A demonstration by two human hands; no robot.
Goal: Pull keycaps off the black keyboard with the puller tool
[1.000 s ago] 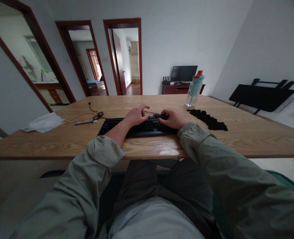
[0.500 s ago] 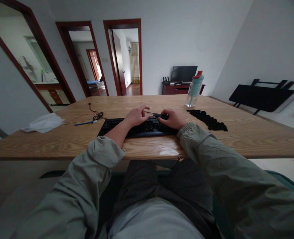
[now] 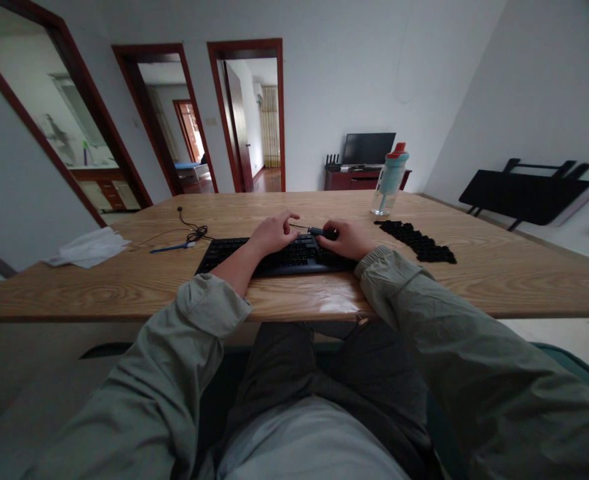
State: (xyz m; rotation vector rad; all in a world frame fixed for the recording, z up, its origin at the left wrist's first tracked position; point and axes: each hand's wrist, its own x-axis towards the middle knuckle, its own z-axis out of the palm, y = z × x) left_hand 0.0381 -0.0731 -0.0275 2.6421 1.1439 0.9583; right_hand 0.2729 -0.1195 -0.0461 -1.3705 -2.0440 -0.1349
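Wooden table (image 3: 124, 280), black keyboard (image 3: 234, 252) at its near edge. My right hand (image 3: 347, 240) sits over the keyboard's right end, fingers closed around a small black tool (image 3: 324, 233) just above the keys. My left hand (image 3: 272, 235) rests mid-keyboard, index lifted, at the tool's thin tip; can't tell if it pinches. Loose keycaps (image 3: 417, 241) lie right of the keyboard, with a bottle (image 3: 390, 179) behind them.

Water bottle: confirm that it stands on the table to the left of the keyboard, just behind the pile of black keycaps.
Wrong side. The head view shows the water bottle standing on the table to the right of the keyboard, just behind the pile of black keycaps.
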